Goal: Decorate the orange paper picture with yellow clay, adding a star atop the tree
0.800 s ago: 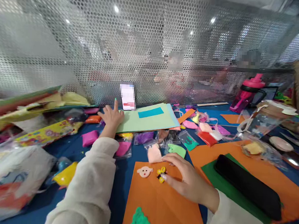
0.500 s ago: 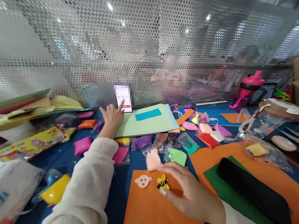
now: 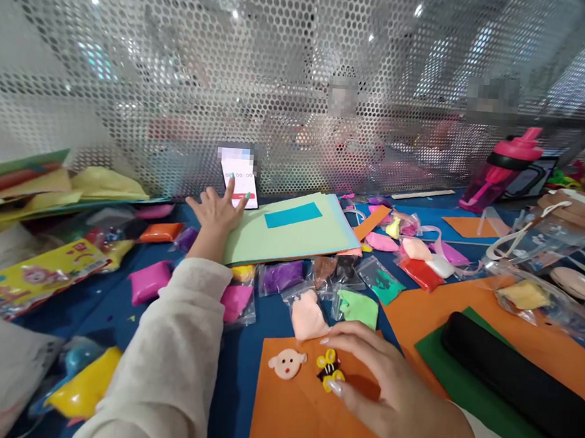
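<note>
My left hand (image 3: pixel 216 215) reaches to the upright phone (image 3: pixel 239 178), fingers spread, with fingertips over its lit screen. The screen shows a row of zeros and a red bar. Beside the hand lies a stack of pale green sheets (image 3: pixel 291 242) with a blue strip (image 3: pixel 293 215) on top. My right hand (image 3: pixel 378 385) is curved with thumb and fingers apart around a small yellow and black clay bee (image 3: pixel 331 370); the thumb tip is at the bee's lower edge. Left of the bee, a pale clay face (image 3: pixel 287 364) with ears lies on the orange paper (image 3: pixel 288 425).
Bags of coloured clay, including a peach one (image 3: pixel 308 315) and a purple one (image 3: pixel 282 277), lie across the middle. A black case (image 3: pixel 521 388) rests on green paper at the right. A pink bottle (image 3: pixel 501 168) stands behind, before a perforated metal screen (image 3: pixel 293 65).
The view has shifted slightly. My left hand's fingers have moved on the phone screen, with two fingertips now over its lower part. My right hand stays beside the bee.
</note>
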Demonstrator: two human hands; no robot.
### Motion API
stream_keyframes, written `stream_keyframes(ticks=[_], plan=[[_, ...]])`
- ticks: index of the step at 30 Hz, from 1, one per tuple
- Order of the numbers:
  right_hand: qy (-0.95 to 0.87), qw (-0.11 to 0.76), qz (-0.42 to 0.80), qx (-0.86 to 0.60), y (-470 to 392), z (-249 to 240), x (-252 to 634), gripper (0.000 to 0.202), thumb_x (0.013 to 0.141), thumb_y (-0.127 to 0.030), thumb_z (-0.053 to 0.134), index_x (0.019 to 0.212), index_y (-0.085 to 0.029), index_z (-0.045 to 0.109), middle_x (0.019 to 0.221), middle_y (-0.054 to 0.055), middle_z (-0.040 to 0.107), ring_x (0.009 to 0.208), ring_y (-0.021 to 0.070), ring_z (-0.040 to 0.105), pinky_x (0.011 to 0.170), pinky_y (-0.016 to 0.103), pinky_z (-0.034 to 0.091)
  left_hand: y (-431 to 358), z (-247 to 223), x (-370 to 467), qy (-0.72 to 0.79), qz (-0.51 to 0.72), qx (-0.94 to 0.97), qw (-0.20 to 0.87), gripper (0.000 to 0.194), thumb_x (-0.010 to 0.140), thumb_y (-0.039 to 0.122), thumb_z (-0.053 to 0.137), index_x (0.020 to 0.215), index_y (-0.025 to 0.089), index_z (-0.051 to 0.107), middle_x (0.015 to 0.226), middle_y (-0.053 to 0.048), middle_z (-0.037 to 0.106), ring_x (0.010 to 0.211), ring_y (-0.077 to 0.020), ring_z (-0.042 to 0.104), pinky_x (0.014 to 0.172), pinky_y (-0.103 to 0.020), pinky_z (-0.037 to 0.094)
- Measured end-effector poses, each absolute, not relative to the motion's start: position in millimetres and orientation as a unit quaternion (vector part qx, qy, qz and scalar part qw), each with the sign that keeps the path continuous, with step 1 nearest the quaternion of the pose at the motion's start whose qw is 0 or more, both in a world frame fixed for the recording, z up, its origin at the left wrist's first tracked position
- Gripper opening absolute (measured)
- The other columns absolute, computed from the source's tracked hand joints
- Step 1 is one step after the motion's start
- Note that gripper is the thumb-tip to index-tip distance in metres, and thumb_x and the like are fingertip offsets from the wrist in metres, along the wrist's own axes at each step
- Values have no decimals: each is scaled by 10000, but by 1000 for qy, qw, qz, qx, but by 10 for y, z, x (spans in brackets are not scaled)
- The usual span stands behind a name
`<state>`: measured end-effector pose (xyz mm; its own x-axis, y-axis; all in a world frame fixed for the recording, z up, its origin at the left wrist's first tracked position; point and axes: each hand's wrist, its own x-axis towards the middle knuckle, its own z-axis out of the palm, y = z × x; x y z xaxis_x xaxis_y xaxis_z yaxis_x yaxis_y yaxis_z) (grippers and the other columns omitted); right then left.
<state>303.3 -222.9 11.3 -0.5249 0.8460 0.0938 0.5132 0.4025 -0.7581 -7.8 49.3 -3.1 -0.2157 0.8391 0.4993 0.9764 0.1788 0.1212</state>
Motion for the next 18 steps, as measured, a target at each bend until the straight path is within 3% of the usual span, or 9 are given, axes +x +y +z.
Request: stream_keyframes(ticks=[7, 11, 15, 18], plan=[[-805, 253, 332, -421, -2220, 116, 3025, 309, 842, -261, 538, 1149, -233, 564, 1241, 51, 537, 1148, 174, 529, 985, 285, 439, 394, 0, -5, -721, -276, -614, 166, 614, 880, 538, 347, 1398, 210, 335, 1205, -227, 506, 1105, -434, 491, 939, -655, 250], [-797, 289, 331, -415, -2176, 110, 3021, 276, 852, -254, 523, 1118, -205, 582, 1172, 65, 568, 1098, 170, 558, 955, 285, 452, 289, 188, 24, -697, -337, -614, 154, 528, 966, 382, 216, 1404, 93, 271, 1188, -209, 511, 1077, -322, 546, 890, -514, 408], [-791, 317, 333, -404, -2156, 84, 3018, 241, 846, -252, 538, 1072, -188, 591, 1118, 76, 583, 1056, 178, 571, 930, 308, 459, 59, 407, 66, -645, -346, -668, 133, 413, 916, 396, 479, 1260, 169, 448, 1171, -97, 552, 1017, -217, 575, 880, -442, 488], [-751, 362, 374, -407, -2138, 28, 2986, 204, 828, -269, 554, 1002, -177, 609, 1068, 81, 597, 981, 182, 601, 844, 302, 498, -266, 447, 202, -604, -347, -707, 122, 352, 899, 362, 527, 1182, 154, 503, 1109, -79, 580, 955, -196, 597, 834, -412, 518]])
